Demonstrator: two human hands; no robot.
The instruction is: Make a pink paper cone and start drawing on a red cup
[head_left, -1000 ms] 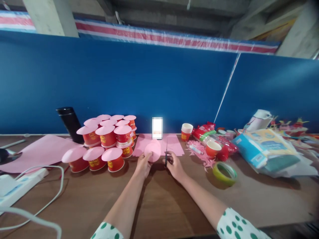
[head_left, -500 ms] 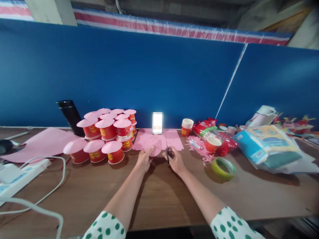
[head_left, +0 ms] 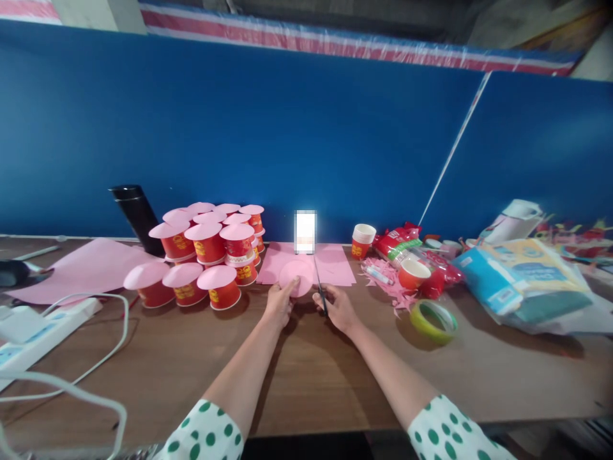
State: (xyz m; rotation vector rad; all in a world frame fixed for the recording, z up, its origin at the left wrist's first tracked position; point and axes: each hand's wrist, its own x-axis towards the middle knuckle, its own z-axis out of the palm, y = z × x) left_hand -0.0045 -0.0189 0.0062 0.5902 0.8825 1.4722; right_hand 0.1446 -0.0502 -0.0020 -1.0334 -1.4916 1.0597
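Note:
My left hand (head_left: 281, 304) pinches the lower edge of a round pink paper disc (head_left: 297, 276), thumb on top. Just to the right, my right hand (head_left: 339, 309) is closed on a pair of dark-handled scissors (head_left: 322, 295), whose blades point away from me beside the disc. Whether the blades touch the paper I cannot tell. Behind both hands lie pink paper sheets (head_left: 338, 262) on the brown table. A phone with a bright, blurred screen (head_left: 305, 231) stands upright at the back of them.
Red paper cups with pink paper tops (head_left: 218, 287) are stacked on the left, near a black bottle (head_left: 138, 217) and a white power strip (head_left: 48, 335). Rightward are stacked paper cups (head_left: 363, 241), pink scraps (head_left: 400, 297), a tape roll (head_left: 434, 321) and a blue package (head_left: 522, 281).
The camera view has shifted slightly. Both hands keep their hold on the disc and the scissors, with little movement between them.

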